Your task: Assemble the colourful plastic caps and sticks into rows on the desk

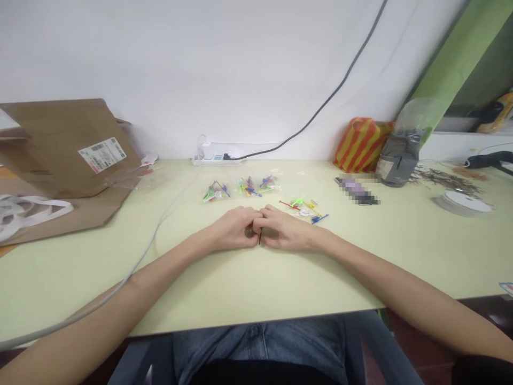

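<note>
My left hand (pixel 232 229) and my right hand (pixel 284 231) meet at the middle of the pale green table (pixel 248 283), fingertips pressed together. A thin dark piece (pixel 260 236), perhaps wire, pokes out below the fingers and seems pinched by both hands. Its upper part is hidden. Just beyond my right hand lies a clear bag of red, green and blue plastic pieces (pixel 303 209). Several similar bags (pixel 216 191) sit farther back, with another (pixel 258 185) near the middle.
A brown cardboard mailer (pixel 66 149) and white strapping (pixel 28 214) lie at the left. A power strip (pixel 216 158) stands against the wall. A grey cable (pixel 140 262) crosses the table and my left forearm. At the right are a grey bag (pixel 398 158), an orange striped bag (pixel 360 144), and a white spool (pixel 463 203).
</note>
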{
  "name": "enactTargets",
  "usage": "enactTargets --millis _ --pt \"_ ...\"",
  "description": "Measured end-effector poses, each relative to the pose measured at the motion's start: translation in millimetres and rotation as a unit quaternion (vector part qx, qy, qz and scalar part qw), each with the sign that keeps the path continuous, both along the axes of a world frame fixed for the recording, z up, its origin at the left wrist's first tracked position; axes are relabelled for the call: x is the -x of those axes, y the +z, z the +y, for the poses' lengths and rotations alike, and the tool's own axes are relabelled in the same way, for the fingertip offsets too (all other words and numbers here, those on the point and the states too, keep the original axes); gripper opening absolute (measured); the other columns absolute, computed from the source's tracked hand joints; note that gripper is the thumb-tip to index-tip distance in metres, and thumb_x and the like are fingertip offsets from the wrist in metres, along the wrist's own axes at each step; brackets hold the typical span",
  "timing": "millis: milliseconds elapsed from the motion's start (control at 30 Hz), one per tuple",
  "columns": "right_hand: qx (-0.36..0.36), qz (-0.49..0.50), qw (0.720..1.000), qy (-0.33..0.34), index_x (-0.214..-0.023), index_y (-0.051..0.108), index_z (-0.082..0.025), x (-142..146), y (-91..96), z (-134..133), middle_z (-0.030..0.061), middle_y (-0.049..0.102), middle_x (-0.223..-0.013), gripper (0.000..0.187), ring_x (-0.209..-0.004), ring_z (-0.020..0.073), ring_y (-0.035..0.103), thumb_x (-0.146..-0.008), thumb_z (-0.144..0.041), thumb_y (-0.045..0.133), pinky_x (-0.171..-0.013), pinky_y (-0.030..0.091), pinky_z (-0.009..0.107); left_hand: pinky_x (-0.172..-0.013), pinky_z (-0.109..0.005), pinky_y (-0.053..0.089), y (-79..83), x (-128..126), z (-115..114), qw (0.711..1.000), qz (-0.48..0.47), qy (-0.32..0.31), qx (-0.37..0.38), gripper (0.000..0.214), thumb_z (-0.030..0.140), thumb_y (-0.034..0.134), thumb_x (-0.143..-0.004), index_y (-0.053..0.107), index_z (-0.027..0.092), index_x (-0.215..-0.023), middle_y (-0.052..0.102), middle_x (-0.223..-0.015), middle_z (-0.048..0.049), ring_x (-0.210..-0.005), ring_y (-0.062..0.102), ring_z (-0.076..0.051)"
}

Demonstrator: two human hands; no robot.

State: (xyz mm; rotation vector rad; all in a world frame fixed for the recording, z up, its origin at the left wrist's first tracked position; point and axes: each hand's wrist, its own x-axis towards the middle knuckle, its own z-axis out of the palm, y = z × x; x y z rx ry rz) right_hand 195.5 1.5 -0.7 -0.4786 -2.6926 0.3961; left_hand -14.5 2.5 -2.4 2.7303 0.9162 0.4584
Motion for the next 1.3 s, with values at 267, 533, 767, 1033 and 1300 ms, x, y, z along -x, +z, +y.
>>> enactTargets --millis 267,533,767,1033,1300 --pt "0.041 0.003 0.999 0.012 -0.092 0.06 -0.02 -6 4.8 2 0.007 0.06 -0.104 0.01 -0.1 0.0225 0.052 -0.086 -0.013 0.057 -0.092 0.042 0.038 -0.066 -0.026 0.037 -0.3 3 0 1.0 -0.011 -0.007 0.022 0.01 0.018 0.059 -0.07 0.049 0.02 -0.073 0.058 -0.075 0.0018 -0.071 0.053 -0.015" --pt "0.064 0.009 0.998 0.012 -0.114 0.068 -0.024 -14 2.2 5 0.0075 0.055 -0.134 0.028 -0.12 0.0227 0.056 -0.091 -0.014 0.055 -0.105 0.042 0.038 -0.056 -0.025 0.03 -2.7 18 11 0.992 -0.046 0.081 0.089 0.029 0.042 0.066 -0.081 0.051 0.018 -0.072 0.05 -0.065 0.0041 -0.06 0.043 -0.011" --pt "0.025 0.012 1.0 -0.011 -0.113 0.06 -0.021 -5 -4.0 3 0.0106 0.053 -0.123 0.026 -0.114 0.0245 0.05 -0.089 -0.013 0.055 -0.101 0.042 0.041 -0.058 -0.024 0.032 1.6 22 17 0.976 -0.084 0.056 0.191 0.018 0.034 0.065 -0.081 0.058 0.017 -0.077 0.047 -0.069 0.0037 -0.065 0.042 -0.011" --pt "-0.031 -0.014 0.999 -0.029 -0.104 0.056 -0.021 5 -7.0 3 0.0081 0.051 -0.104 0.013 -0.096 0.0229 0.048 -0.092 -0.02 0.053 -0.086 0.041 0.037 -0.061 -0.025 0.034 3.4 24 20 0.973 -0.076 0.014 0.219 0.008 0.021 0.06 -0.076 0.061 0.017 -0.083 0.052 -0.074 0.0032 -0.068 0.044 -0.012" --pt "-0.043 -0.032 0.998 -0.031 -0.101 0.057 -0.021 8 -2.4 1 0.0077 0.051 -0.099 0.011 -0.093 0.0225 0.047 -0.096 -0.024 0.047 -0.084 0.038 0.037 -0.064 -0.026 0.036 6.4 21 18 0.97 -0.075 -0.003 0.229 0.017 0.022 0.058 -0.072 0.064 0.016 -0.087 0.056 -0.08 0.0012 -0.073 0.048 -0.014"
